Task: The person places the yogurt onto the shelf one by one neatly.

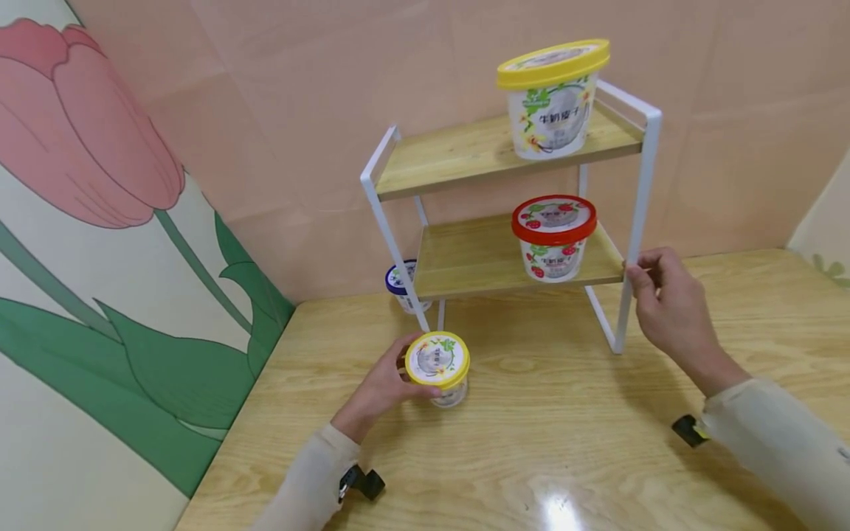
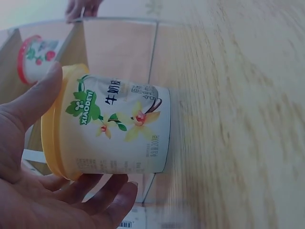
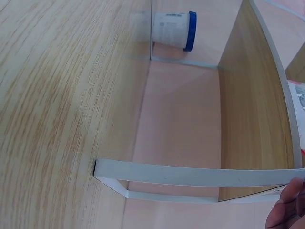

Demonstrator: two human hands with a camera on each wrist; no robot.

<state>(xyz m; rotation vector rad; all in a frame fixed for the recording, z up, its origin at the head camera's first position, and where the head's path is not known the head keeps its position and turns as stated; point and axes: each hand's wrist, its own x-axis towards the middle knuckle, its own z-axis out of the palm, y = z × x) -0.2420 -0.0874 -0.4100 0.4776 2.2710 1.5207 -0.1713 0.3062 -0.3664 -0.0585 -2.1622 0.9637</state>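
My left hand [image 1: 388, 380] grips a yellow-lidded paper tub [image 1: 438, 361] near its lid, thumb on one side and fingers on the other. In the left wrist view this tub [image 2: 114, 124] shows vanilla flowers, and its base is at or close to the tabletop. With thumb and fingers my right hand [image 1: 671, 317] pinches the white metal leg of a two-tier shelf [image 1: 491, 254], at the lower board's height. A red-lidded tub [image 1: 554, 240] stands on that lower board. On the upper board stands another yellow-lidded tub [image 1: 551, 99].
A blue-lidded tub [image 1: 401, 284] stands on the table behind the shelf's left leg, partly hidden; the right wrist view shows it [image 3: 174, 31] too. The wooden table [image 1: 531, 428] meets a pink backdrop [image 1: 299, 147] behind and a tulip-painted panel [image 1: 99, 184] at left.
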